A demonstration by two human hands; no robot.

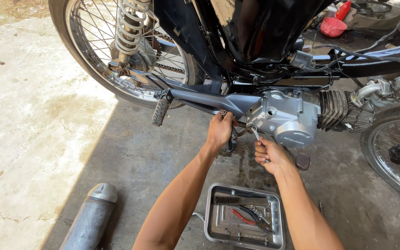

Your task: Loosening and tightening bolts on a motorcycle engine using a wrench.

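Silver wrench (255, 134) sits clenched in the right hand (270, 155), pointing up at the motorcycle's engine case (287, 116); left hand (220, 130) is wrapped around a bolt (223, 112) under the chain cover (211, 98).

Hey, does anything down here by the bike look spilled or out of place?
Yes. A dark wet stain spreads on the concrete under the engine, like leaked oil. A loose exhaust pipe lies on the floor, off the motorcycle.
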